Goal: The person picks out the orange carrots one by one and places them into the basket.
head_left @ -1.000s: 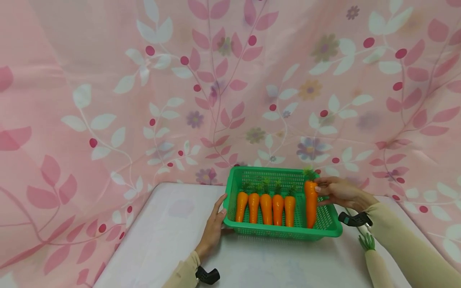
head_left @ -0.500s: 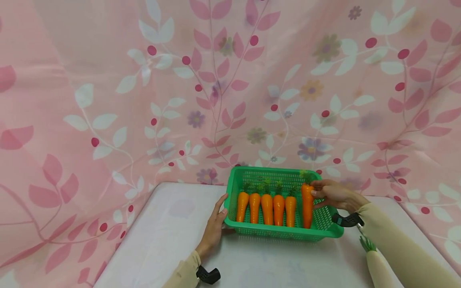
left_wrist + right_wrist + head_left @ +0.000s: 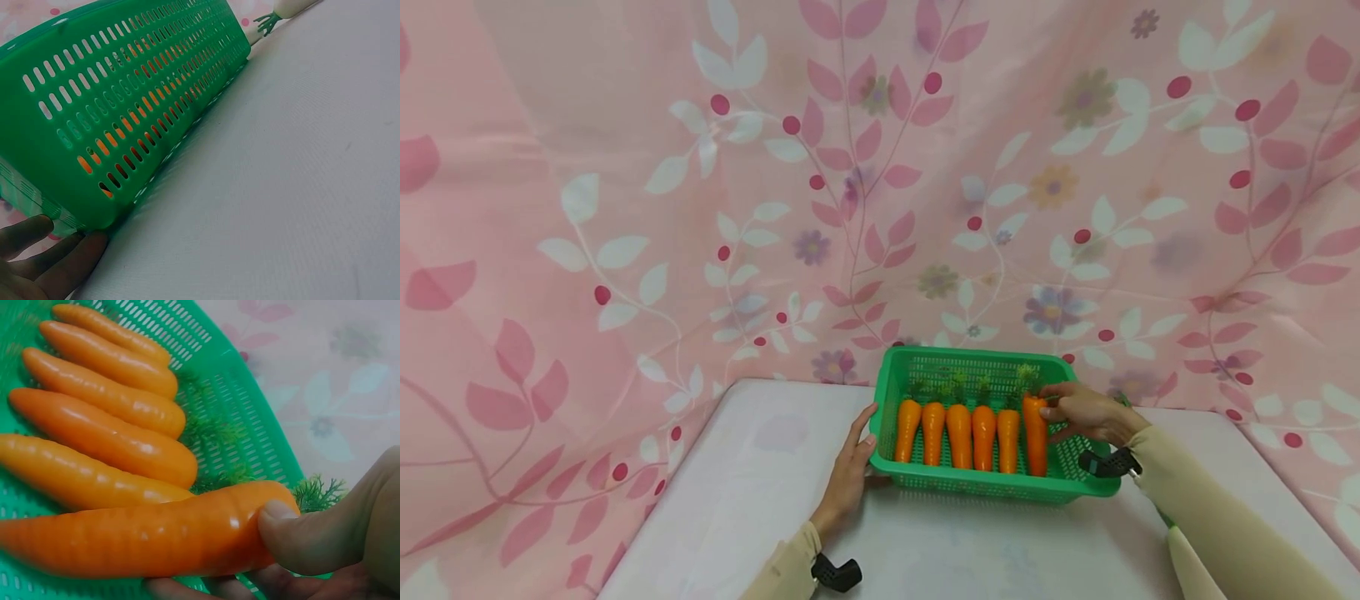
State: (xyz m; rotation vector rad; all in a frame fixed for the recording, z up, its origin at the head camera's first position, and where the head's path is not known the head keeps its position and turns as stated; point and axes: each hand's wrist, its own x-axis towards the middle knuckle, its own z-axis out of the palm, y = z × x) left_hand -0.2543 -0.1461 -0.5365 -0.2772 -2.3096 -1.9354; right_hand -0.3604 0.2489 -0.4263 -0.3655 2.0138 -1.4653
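Observation:
A green plastic basket (image 3: 970, 482) with slotted walls holds a row of orange carrots (image 3: 958, 437) with leafy green tops, lying side by side. My right hand (image 3: 1086, 412) pinches one more carrot (image 3: 150, 534) near its leafy end, thumb on top and fingers beneath. That carrot is at the right end of the row, inside the basket, its tip toward me. My left hand (image 3: 846, 479) rests against the basket's left end, fingers extended; in the left wrist view the fingertips (image 3: 87, 250) touch the basket's lower corner.
A white radish (image 3: 1187, 562) with green stems lies on the white table (image 3: 775, 467) right of the basket, partly hidden under the right sleeve. A pink floral cloth (image 3: 850, 208) hangs behind the table.
My right hand has moved left and lowered the carrot beside the others in the basket, still holding it. The left hand and basket have stayed in place.

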